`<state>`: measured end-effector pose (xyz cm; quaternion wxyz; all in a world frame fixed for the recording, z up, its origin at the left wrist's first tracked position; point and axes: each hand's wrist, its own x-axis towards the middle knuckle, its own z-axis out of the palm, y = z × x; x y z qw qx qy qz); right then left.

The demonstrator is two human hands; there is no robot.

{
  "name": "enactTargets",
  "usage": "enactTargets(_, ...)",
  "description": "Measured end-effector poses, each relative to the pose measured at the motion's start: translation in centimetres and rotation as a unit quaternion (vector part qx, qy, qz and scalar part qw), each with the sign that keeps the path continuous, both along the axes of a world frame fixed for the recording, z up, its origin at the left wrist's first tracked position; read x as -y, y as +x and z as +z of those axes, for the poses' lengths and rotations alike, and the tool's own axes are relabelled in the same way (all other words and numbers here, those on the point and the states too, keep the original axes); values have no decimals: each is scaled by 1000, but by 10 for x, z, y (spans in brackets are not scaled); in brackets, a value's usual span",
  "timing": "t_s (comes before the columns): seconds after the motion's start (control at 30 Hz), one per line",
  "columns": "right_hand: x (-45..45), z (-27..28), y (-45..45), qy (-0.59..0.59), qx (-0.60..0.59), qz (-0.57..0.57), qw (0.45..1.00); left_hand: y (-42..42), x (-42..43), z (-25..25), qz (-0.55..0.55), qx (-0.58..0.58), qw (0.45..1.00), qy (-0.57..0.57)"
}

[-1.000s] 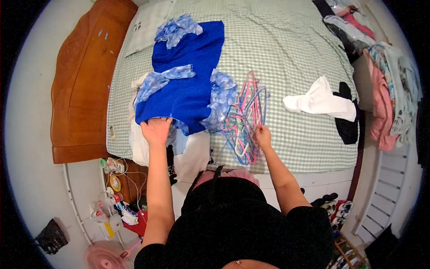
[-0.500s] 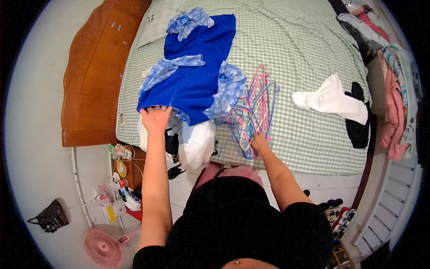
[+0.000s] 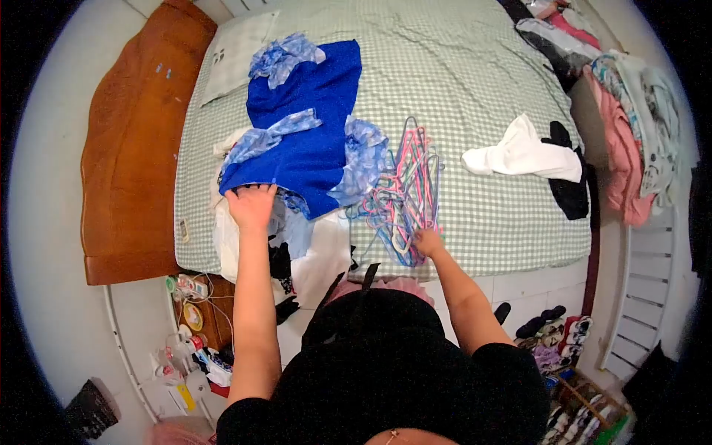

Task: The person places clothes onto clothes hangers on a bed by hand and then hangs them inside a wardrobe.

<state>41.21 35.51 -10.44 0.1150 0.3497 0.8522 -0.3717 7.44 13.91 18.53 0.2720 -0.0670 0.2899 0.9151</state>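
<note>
A bright blue garment with light-blue patterned parts (image 3: 311,159) lies spread on the bed. At its near left edge, my left hand (image 3: 251,208) is closed on the fabric, fingertips partly hidden by it. To its right lies a tangled pile of pink, blue and white clothes hangers (image 3: 404,196). My right hand (image 3: 428,242) has its fingers closed around the near end of the pile; how many hangers it grips cannot be made out. White clothing (image 3: 322,248) and black clothing (image 3: 279,261) are heaped below the blue garment.
The bed (image 3: 489,222) has a green checked sheet and a wooden headboard (image 3: 137,148) on the left. White clothing (image 3: 519,152) rests partly over black clothing (image 3: 571,200) at right. More clothes (image 3: 623,148) hang beyond the bed's right side. A cluttered nightstand (image 3: 215,319) stands lower left.
The view has shifted, so the bed and clothes appear farther left. My right hand has moved slightly among the hangers, whose tangle looks rearranged. My left hand stays at the blue garment's edge.
</note>
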Motion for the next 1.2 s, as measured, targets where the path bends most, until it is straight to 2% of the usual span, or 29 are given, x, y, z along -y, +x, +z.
enactTargets(0.07, 12, 4, -7, 15, 6, 19, 1000, -4, 9, -5, -9, -5, 1000, -2)
enactTargets(0.1, 15, -14, -13, 0, 22, 53, 998, -4, 11, -4, -8, -3, 1000, -5)
enactTargets(0.13, 18, -30, -13, -3, 22, 54, 998, -4, 12, -3, -6, 0, 1000, -7)
enactTargets(0.27, 37, -34, -23, -38, 88, 27, 995, -4, 20, -4, -4, -1, 1000, -21)
enactTargets(0.33, 41, -34, -26, 15, 130, 17, 991, -3, 24, -5, -10, 2, 1000, -29)
enactTargets(0.47, 26, -4, -33, -40, 173, 1, 984, -7, 26, -8, -16, 9, 999, -33)
enactTargets(0.5, 23, 17, -32, -11, 160, 16, 987, -9, 25, -9, -18, 9, 999, -29)
enactTargets(0.53, 19, 7, -27, -6, 160, 14, 987, -10, 26, -11, -30, 5, 1000, -8)
enactTargets(0.6, 14, 6, -19, -4, -61, -72, 996, -13, 26, -12, -44, 0, 999, 20)
enactTargets(0.63, 13, 5, -13, 4, -88, -141, 986, -14, 26, -13, -46, -3, 999, 24)
enactTargets(0.67, 12, 25, -12, 10, -88, -142, 986, -13, 24, -14, -47, -5, 998, 27)
enactTargets(0.73, 10, 62, -10, 122, -61, -243, 960, -8, 16, -5, -30, 7, 999, 23)
enactTargets(0.8, -1, 81, -4, 119, -40, -229, 965, -6, 10, -3, -15, 17, 1000, 19)
enactTargets(0.87, -7, 106, 3, 136, -47, -282, 949, -8, 9, -5, -22, 7, 999, 24)
enactTargets(0.93, -11, 107, 14, 171, -86, -306, 933, -9, 6, -5, -19, 14, 999, 27)
enactTargets(1.0, -12, 106, 23, 158, -263, -369, 877, -10, 4, -7, -15, 20, 999, 29)
enactTargets(1.07, -12, 92, 29, 139, -259, -411, 863, -12, 4, -11, -7, 13, 999, 36)
enactTargets(1.13, -19, 59, 43, 28, -75, -439, 895, -10, 2, -11, -11, 12, 999, 38)
enactTargets(1.17, -18, 59, 47, 26, -77, -440, 894, -9, 0, -9, -16, 12, 999, 39)
enactTargets(1.2, -16, 58, 49, 138, -38, -402, 904, -8, -3, -6, -17, 9, 999, 38)
